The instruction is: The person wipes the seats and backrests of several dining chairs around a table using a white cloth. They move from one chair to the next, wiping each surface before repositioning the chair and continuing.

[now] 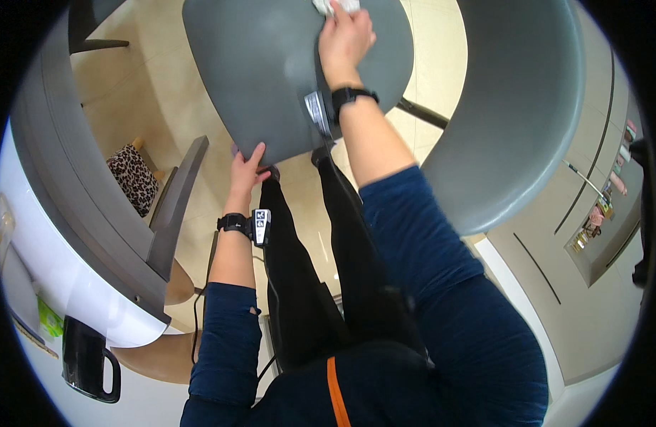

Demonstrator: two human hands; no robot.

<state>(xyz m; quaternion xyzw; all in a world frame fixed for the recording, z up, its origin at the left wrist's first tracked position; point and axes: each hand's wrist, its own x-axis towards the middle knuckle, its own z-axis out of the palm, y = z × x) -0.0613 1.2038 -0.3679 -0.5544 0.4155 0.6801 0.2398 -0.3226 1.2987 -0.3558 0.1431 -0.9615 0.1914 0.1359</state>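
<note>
Before me is a chair with a grey seat (253, 69) and a curved grey backrest (515, 107) at the right. My right hand (346, 42) presses a white cloth or wipe (336, 6) onto the seat near the top of the view; part of the cloth is cut off by the frame's edge. My left hand (248, 168) grips the seat's near left corner, thumb on top and the other fingers at the edge or beneath it. Each wrist wears a black strap with a small device.
To the left stands a white-topped table (77, 267) with a grey frame, a black mug (88, 363) and a green packet (50, 318). A leopard-print item (133, 179) lies beneath. Brown rounded seats (157, 355) are beside the table. Cabinets with a shelf of small items (595, 219) line the right.
</note>
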